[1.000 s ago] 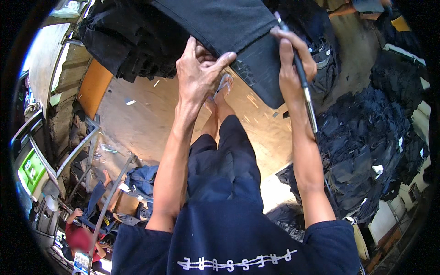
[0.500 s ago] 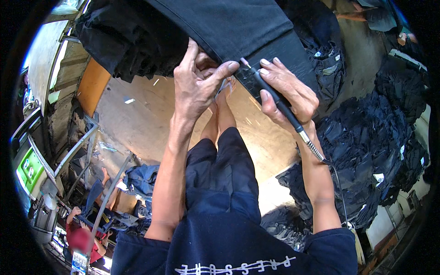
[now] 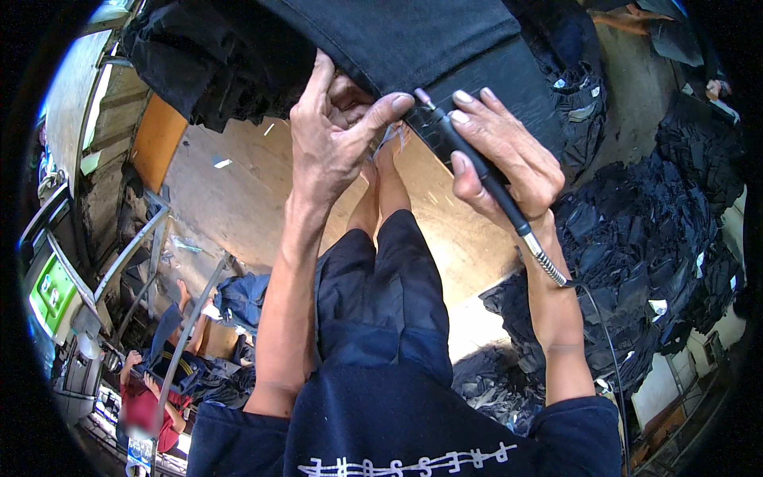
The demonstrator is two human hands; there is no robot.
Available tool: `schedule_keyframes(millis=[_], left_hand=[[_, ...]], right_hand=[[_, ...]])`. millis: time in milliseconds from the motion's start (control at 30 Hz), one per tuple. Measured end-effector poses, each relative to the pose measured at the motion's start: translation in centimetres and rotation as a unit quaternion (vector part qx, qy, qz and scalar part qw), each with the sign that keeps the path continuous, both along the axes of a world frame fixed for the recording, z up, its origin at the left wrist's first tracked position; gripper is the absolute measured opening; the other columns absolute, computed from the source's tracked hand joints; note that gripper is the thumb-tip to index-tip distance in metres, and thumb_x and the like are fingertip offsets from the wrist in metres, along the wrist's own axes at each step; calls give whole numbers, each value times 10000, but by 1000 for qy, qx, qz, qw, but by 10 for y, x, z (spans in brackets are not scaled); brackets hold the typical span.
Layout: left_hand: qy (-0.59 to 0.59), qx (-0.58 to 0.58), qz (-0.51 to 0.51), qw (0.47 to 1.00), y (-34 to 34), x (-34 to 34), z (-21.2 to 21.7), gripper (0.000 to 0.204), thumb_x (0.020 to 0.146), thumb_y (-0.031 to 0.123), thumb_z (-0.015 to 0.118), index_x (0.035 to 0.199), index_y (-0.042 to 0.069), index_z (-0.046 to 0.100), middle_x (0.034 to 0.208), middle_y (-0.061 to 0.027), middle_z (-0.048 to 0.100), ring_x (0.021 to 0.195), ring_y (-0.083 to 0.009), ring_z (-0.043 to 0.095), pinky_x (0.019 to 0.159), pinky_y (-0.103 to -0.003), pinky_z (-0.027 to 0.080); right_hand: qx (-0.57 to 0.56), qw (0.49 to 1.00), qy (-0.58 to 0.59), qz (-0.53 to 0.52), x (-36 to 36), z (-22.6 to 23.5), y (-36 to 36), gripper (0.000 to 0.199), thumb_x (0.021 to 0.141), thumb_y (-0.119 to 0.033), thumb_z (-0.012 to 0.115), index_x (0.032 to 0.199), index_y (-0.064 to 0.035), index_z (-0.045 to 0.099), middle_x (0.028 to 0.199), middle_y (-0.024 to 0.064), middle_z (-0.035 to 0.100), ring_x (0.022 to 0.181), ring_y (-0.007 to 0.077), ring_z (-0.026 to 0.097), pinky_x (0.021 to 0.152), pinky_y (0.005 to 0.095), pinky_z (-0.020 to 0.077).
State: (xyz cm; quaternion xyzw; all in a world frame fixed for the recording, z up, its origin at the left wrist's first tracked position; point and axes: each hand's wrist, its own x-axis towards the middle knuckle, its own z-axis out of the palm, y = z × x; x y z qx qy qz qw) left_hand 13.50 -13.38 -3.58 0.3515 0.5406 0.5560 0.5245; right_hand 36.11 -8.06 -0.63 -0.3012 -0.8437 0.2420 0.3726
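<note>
Holding cloth edge (image 3: 354,68), left hand (image 3: 335,131) above wide floor (image 3: 238,191).

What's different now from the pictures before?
The right hand came away from the right edge of the black cloth, swinging the pen-shaped tool leftward, its tip close to the left hand. It still holds the tool, and the left hand stayed at the cloth's edge.

Slanted black tool (image 3: 486,181) over dark garment (image 3: 405,40)
</note>
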Motion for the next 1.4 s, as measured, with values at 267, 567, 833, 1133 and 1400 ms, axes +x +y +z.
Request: schedule_keyframes(millis=[267, 567, 833, 1133, 1400], left_hand=[[52, 16, 1, 999, 0, 1, -3, 732, 947, 171, 885, 1542, -20, 502, 1101, -175, 804, 973, -253, 816, 896, -366, 689], [154, -4, 21, 988, -2, -1, 0, 682, 895, 342, 935, 1405, -4, 643, 945, -145, 803, 828, -209, 811, 746, -296, 675], [226, -102, -17, 969, 0, -5, 26, 570, 878, 338, 947, 1247, -13, 691, 847, -145, 780, 725, -198, 794, 655, -290, 658], [242, -117, -44, 962, 2, -4, 36, 451, 967, 137, 857, 1304, -34, 612, 884, -95, 709, 810, -155, 735, 740, -305, 631], [223, -72, -33, 972, -3, -7, 21, 644, 947, 130, 852, 1505, -29, 574, 903, -154, 771, 779, -209, 783, 754, -324, 671]], right_hand=[[5, 1000, 0, -10, 2, -1, 0, 269, 886, -108, 824, 1108, 44, 809, 1050, 188, 824, 1119, 360, 805, 1067, 523, 609], [-6, 999, 4, -35, 5, -1, -1, 288, 876, -84, 818, 1131, 48, 809, 1071, 188, 826, 1129, 353, 802, 1076, 519, 606], [-6, 999, -3, -33, 6, -1, -3, 272, 875, -79, 809, 1116, 49, 809, 1054, 188, 826, 1115, 356, 807, 1067, 519, 611], [-17, 995, -13, -97, 7, 3, -2, 277, 860, -52, 794, 1115, 56, 808, 1079, 192, 826, 1131, 357, 803, 1076, 528, 603], [-17, 996, -2, -86, 7, 2, -3, 285, 856, -41, 784, 1123, 56, 809, 1061, 198, 826, 1126, 362, 805, 1067, 532, 607]])
